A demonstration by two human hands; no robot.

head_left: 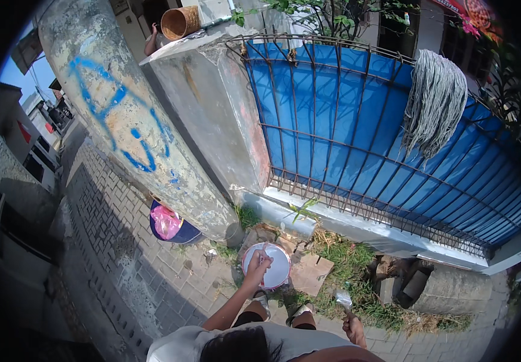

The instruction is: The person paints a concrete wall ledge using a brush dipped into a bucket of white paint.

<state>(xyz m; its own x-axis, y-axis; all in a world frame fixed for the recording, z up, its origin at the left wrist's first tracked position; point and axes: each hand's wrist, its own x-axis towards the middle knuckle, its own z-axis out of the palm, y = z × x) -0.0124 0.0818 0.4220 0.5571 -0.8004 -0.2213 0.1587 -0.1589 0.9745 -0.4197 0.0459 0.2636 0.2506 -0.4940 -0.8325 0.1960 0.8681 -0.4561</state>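
One whitened tool (pixel 343 298) occupies the right hand (pixel 353 329); the left hand (pixel 259 262), grip unclear, overlaps the bucket (pixel 287 274) by the paving's (pixel 158 289) edge.

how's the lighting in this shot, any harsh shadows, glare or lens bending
Head view: hard sunlight, dark shadow across part of the paving, patchy shadows on the blue panel; head view: the white ledge below it is glaringly bright; head view: fisheye bends the metal fence, corners go black; head view: the left hand and right hand look small, fine detail unclear.
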